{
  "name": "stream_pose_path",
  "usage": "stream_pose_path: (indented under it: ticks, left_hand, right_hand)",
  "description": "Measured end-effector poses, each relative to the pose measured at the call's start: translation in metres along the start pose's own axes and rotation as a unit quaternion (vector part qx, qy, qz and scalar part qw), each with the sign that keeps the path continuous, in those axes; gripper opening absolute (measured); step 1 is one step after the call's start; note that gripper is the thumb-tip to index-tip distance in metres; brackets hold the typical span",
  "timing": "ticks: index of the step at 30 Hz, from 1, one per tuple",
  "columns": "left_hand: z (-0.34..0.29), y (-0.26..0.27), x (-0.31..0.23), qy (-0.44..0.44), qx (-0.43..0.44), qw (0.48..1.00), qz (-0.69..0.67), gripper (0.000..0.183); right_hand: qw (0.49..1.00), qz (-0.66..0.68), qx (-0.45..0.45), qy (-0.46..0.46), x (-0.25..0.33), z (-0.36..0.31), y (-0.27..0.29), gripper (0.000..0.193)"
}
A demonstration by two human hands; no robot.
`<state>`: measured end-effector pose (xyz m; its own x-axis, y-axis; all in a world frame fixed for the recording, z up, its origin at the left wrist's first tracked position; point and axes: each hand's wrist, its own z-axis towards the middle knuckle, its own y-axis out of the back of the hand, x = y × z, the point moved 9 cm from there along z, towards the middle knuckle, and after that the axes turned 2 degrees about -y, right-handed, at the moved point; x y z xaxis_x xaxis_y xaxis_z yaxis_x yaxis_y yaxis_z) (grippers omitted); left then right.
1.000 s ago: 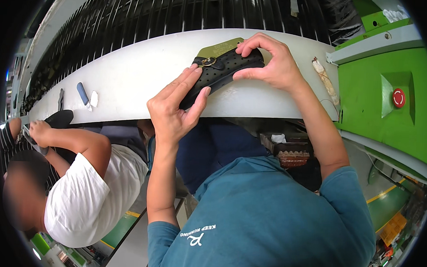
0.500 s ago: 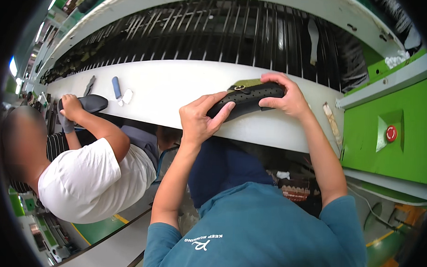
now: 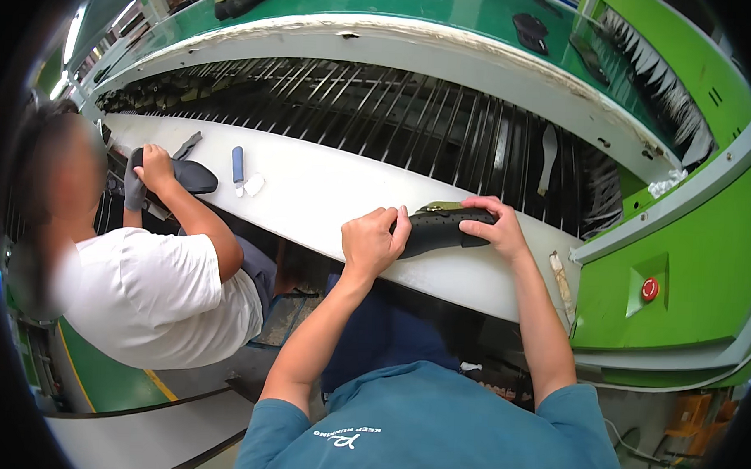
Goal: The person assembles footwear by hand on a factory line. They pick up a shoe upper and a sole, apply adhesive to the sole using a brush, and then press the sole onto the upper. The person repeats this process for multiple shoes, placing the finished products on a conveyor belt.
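A black shoe point(image 3: 439, 226) with rows of small holes and an olive-green part along its far side is held over the white work surface. My left hand point(image 3: 375, 241) grips its left end, thumb raised along the near side and fingers curled. At the other end, my right hand point(image 3: 496, 228) is closed round the shoe, fingers over the top and thumb on the near side. My palms hide both ends of it.
A long white bench point(image 3: 311, 183) runs before a rack of dark metal rods point(image 3: 412, 128). On it lie a blue-handled tool point(image 3: 238, 163) and a wrapped stick point(image 3: 561, 278). Left, a co-worker point(image 3: 142, 292) handles a dark shoe. Right stands a green machine panel point(image 3: 680, 270) with a red button point(image 3: 650, 289).
The view has shifted, so a green belt with shoe parts now shows at the top. My left fingers have curled in more, with the thumb lifted. The shoe stays between both hands.
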<state>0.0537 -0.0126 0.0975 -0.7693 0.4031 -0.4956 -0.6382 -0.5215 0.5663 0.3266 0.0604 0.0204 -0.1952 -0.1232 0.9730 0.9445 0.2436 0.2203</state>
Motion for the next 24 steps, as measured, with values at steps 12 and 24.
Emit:
stream_pose_path:
  ticks: [12, 24]
  left_hand:
    - [0.039, 0.037, -0.062, -0.152, -0.004, 0.932, -0.33, 0.131]
    - [0.05, 0.062, -0.027, -0.134, -0.079, 0.95, -0.269, 0.137]
  right_hand:
    - [0.906, -0.144, -0.023, 0.397, 0.261, -0.034, -0.069, 0.066]
    - [0.938, 0.148, 0.192, 0.247, 0.242, 0.023, -0.149, 0.115]
